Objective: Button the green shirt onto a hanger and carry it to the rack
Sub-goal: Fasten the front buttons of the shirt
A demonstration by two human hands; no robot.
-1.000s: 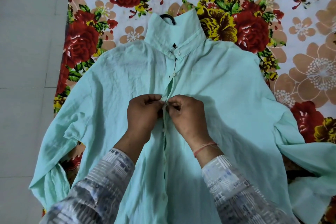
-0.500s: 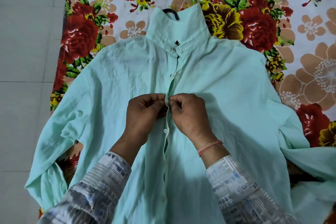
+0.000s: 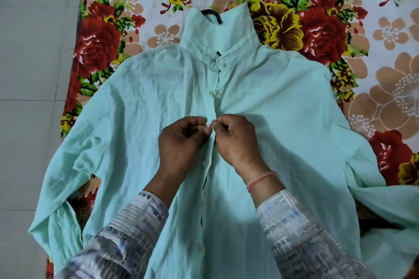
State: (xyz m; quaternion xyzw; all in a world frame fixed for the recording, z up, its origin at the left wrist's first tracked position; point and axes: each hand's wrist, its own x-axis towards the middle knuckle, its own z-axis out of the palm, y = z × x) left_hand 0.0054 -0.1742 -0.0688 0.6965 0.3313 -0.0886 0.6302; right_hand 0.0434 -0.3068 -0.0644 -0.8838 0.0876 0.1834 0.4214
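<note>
The pale green shirt (image 3: 283, 120) lies spread front-up on a floral sheet, collar pointing away from me. A black hanger hook (image 3: 212, 14) pokes out above the collar; the rest of the hanger is hidden inside the shirt. The collar button and the one below it are fastened. My left hand (image 3: 181, 142) and my right hand (image 3: 238, 140) meet at the front placket, fingertips pinching the fabric edges at the third button, which is mostly hidden. Lower buttons show along the open placket.
The floral sheet (image 3: 317, 29) covers the surface under the shirt. Grey floor tiles (image 3: 34, 75) run along the left. The shirt's sleeves trail off to the lower left and lower right.
Both hands stay pinched at the same button on the placket. The view has shifted slightly, so the shirt sits a little lower and nearer in the frame.
</note>
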